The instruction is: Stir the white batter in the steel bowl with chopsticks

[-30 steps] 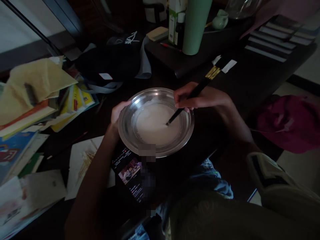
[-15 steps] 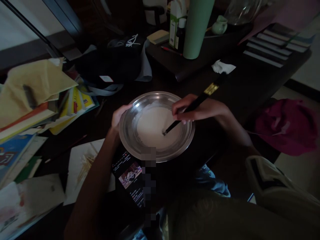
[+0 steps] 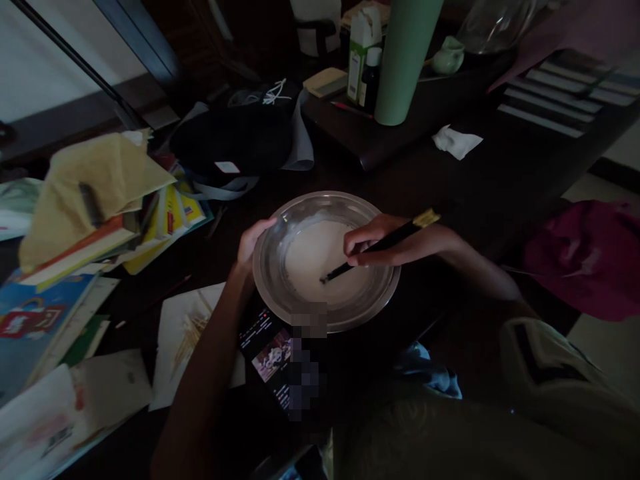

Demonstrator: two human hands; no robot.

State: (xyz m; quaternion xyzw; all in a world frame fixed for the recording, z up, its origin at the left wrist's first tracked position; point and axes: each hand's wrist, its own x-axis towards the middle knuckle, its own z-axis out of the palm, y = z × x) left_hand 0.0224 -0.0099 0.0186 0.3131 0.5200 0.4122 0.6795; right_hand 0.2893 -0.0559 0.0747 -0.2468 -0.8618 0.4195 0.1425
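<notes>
A wide stainless steel bowl [image 3: 385,300] sits on the dark table, with a pale, milky liquid [image 3: 311,250] in its bottom. My left hand [image 3: 251,241] is closed on the bowl's left rim; its fingers under the outside are mostly hidden. Over the right side of the bowl, my right hand [image 3: 400,245] grips black chopsticks [image 3: 395,237] with a gold section near the top. They slant down to the left, their tips dipping into the liquid. Whether one or two sticks are held is hard to make out. A lit phone [image 3: 273,357] lies just in front of the bowl, partly blurred out.
Books and papers [image 3: 100,180] are piled at left, beside a black bag [image 3: 235,140]. White paper [image 3: 170,373] holds several thin wooden sticks [image 3: 190,337]. Behind stand a green cylinder [image 3: 407,67] and a dark bottle [image 3: 370,80]. A crumpled tissue [image 3: 457,141] lies right of them.
The view has shifted, so everything sits a little farther right and lower. The chopsticks lean flatter, and their tips have moved slightly left in the liquid. Both hands keep their holds.
</notes>
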